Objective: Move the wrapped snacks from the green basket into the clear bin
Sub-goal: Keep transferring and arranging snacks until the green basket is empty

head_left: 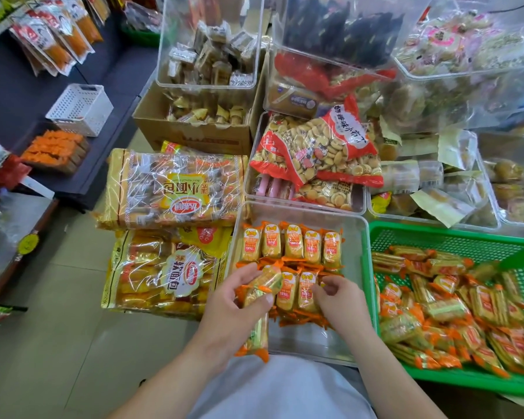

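Item: wrapped snacks [436, 309], most lying loose in the green basket [442, 234] at your right, the rest stood in two rows in the clear bin [300, 208] before you. Hands: your left hand [239, 300] gripped a small bundle [260, 285] of them over the bin's left edge; your right hand [338, 296] curled its fingers at the front row's end, whether pinching a packet could not be told. Handling, by judgement: you did best feeding one packet at a time, label up, snug against its neighbour
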